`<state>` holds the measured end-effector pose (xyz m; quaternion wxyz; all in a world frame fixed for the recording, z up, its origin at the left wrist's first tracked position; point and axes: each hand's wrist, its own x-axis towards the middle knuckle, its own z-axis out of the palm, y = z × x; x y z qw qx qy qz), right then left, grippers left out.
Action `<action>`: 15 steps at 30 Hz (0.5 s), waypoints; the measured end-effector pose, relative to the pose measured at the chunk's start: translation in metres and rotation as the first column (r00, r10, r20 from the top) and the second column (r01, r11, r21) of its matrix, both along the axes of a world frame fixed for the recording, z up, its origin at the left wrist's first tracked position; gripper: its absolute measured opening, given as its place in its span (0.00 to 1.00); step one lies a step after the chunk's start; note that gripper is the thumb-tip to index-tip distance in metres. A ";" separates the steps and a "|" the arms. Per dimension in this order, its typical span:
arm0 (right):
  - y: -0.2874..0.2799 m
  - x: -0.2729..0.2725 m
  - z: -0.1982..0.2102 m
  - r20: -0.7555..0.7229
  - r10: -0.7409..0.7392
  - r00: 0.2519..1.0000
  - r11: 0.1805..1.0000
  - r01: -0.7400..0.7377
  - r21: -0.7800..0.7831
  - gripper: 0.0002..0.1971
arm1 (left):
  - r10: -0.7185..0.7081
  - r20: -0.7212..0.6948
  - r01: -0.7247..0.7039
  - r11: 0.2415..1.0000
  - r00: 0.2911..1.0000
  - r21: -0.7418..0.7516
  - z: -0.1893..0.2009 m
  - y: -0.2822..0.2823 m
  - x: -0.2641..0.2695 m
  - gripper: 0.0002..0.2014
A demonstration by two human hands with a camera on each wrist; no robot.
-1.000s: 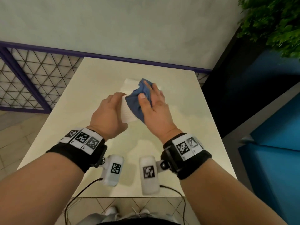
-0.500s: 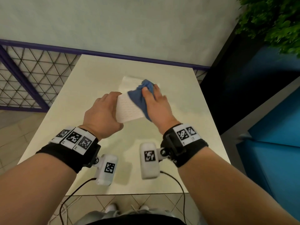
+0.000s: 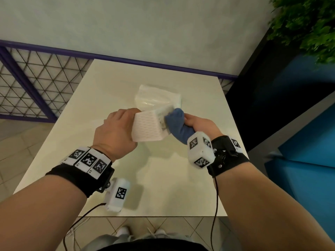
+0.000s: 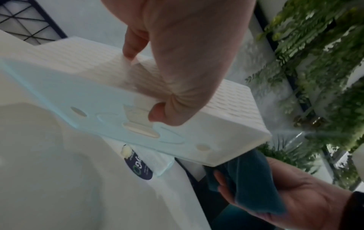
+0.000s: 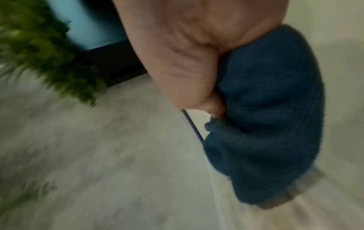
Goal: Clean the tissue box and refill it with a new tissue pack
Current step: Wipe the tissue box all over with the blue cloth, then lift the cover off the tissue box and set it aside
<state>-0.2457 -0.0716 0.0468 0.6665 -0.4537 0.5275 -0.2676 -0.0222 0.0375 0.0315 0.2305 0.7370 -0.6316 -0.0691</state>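
My left hand [image 3: 117,129] grips a white textured tissue box [image 3: 147,126], lifted and tilted above the cream table [image 3: 163,187]. In the left wrist view the box [image 4: 226,109] shows its flat underside, with my thumb on that face and fingers over its textured side. My right hand [image 3: 199,125] is curled round a bunched blue cloth [image 3: 176,124], which presses against the box's right end. The cloth [image 5: 265,116] fills the right wrist view. Behind the box lies a clear-wrapped tissue pack [image 3: 155,96] on the table, its dark label [image 4: 139,167] visible below the box.
A purple rail with wire mesh [image 3: 32,87] runs along the left and far side of the table. A dark panel and blue surfaces [image 3: 299,124] stand to the right, with green foliage [image 3: 308,20] above. The table's near edge is just beyond my wrists.
The box has been lifted and turned, so its end faces the cloth. My right hand rolled over from flat on top to gripping the cloth at the box's right end.
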 end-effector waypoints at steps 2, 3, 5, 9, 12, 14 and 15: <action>-0.002 -0.009 -0.012 -0.207 -0.094 0.974 0.970 0.043 -0.241 0.19 | -0.004 0.099 0.005 1.000 0.995 -0.018 -0.010 -0.001 -0.002 0.34; 0.003 -0.014 -0.014 -0.325 -0.129 0.937 0.948 0.020 -0.318 0.19 | -0.010 0.182 0.015 0.999 0.983 -0.029 -0.018 -0.001 -0.003 0.34; 0.011 -0.024 -0.026 -0.560 -0.053 0.826 0.921 -0.177 -0.348 0.21 | -0.014 0.289 0.033 0.997 0.957 -0.062 -0.035 -0.001 -0.006 0.33; 0.021 -0.050 -0.053 -0.661 0.057 0.749 0.900 -0.325 -0.290 0.22 | -0.096 0.331 0.127 0.989 0.939 -0.073 -0.060 -0.004 -0.015 0.36; 0.019 -0.065 -0.069 -0.745 0.101 0.660 0.895 -0.386 -0.221 0.23 | -0.155 0.378 0.182 0.983 0.913 -0.036 -0.073 -0.010 -0.024 0.40; 0.018 -0.070 -0.078 -0.837 0.161 0.524 0.887 -0.448 -0.110 0.28 | -0.178 0.407 0.195 0.981 0.896 0.000 -0.081 -0.014 -0.031 0.42; 0.016 -0.071 -0.084 -0.869 0.182 0.460 0.889 -0.455 -0.055 0.30 | -0.184 0.414 0.195 0.981 0.892 0.015 -0.084 -0.016 -0.034 0.43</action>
